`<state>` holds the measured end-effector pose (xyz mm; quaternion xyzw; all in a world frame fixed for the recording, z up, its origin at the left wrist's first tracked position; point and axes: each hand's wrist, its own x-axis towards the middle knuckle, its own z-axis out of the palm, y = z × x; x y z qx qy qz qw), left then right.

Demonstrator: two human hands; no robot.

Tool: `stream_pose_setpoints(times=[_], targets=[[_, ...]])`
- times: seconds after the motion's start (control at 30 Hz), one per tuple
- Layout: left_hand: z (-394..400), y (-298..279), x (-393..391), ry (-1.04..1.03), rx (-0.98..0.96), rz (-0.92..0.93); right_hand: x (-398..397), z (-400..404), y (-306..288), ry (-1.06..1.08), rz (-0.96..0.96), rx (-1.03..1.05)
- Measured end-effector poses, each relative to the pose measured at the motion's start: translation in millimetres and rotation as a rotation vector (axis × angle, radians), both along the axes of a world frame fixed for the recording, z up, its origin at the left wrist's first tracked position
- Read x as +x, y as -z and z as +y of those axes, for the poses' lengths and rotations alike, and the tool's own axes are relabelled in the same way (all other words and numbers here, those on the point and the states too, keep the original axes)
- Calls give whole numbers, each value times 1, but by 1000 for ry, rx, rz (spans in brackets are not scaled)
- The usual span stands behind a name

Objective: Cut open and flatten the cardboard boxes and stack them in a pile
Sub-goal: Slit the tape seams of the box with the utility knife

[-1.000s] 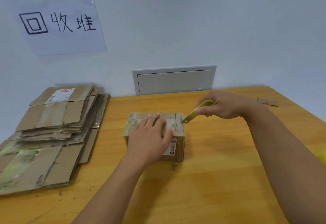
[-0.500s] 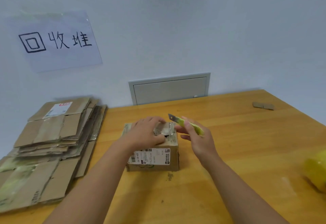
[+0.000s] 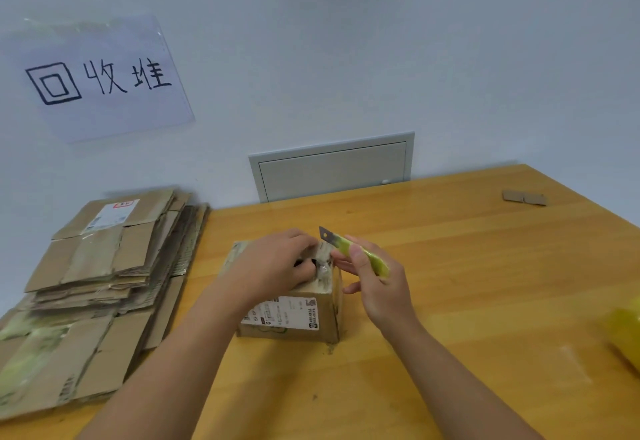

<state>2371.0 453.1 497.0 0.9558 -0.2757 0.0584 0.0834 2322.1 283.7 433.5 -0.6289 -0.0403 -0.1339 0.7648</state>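
Box (image 3: 294,315) under my left hand (image 3: 273,266): matt brown cardboard, creased glossy tape on top, white paper label. Knife (image 3: 353,249) in my right hand (image 3: 377,287): yellow-green plastic, dull grey metal blade. Tabletop (image 3: 450,266): smooth, lightly sheened wood. Pile (image 3: 90,283): rough, worn cardboard.

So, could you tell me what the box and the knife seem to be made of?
Box: brown cardboard, matt, with glossy clear tape on top and a printed paper label. Knife: likely plastic handle, yellow-green and smooth; grey blade, probably steel, with snap-off score lines.
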Motion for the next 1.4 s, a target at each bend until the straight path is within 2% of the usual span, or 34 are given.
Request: stream_pose_setpoints(times=[0.13,0.3,0.47,0.67,0.83,1.13,1.23,1.4], targets=[[2,3,-4,-18,-36,-2,3,-6,0,26,34,58],[-3,9,0,-16,-97,145,8,-16,0,52,52,179],[2,14,0,-17,-202,128,8,-22,1,21,2,179],[6,12,3,-14,-144,235,8,-25,0,-4,-27,85],[4,8,5,-60,-120,288,10,-28,0,-27,20,194],[1,7,-3,-90,-141,90,19,-28,-6,17,154,528],[5,10,-7,-74,-189,45,24,-29,-17,14,186,476],[7,16,-8,-61,-256,16,37,-25,-38,-42,220,275]])
